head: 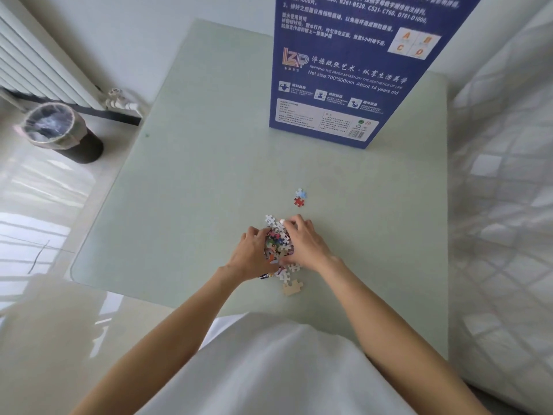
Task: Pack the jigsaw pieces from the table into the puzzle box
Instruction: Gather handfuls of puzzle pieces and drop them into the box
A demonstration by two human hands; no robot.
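White radiator (33, 55), bin (57, 130) (lined), glossy floor (45, 205).

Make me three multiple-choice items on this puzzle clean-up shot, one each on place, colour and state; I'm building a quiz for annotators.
1. Where do the two stray pieces lie?
A. Beyond the pile, toward the box
B. Inside the bin
C. On the person's lap

2. What colour is the box?
A. Green
B. Blue
C. Yellow

3. What are the hands doing?
A. Resting flat, apart
B. Lifting the box
C. Cupping the pile from both sides

Answers:
1 A: the stray pieces sit on the table between the pile and the box.
2 B: its printed face is blue.
3 C: left hand and right hand curl around the pile.
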